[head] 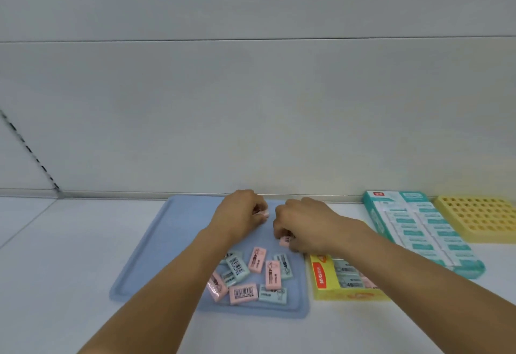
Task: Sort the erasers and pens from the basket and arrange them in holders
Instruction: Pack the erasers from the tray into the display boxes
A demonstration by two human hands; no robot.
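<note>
My 2 hands, left hand [242, 211] and right hand [300, 226], each pinched 1 pink eraser [287, 240] over the tray [156, 242]; loose fingertip holds risked drops.

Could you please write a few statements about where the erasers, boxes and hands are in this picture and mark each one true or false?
1. Loose pink and blue erasers lie on a blue tray. True.
2. The left hand is open and holds nothing. False: it pinches a pink eraser.
3. The right hand holds a pink eraser over the tray. True.
4. The yellow box stands left of the tray. False: it is beside the tray's right edge.
5. The yellow holder with holes is full of pens. False: no pens show in it.
</note>
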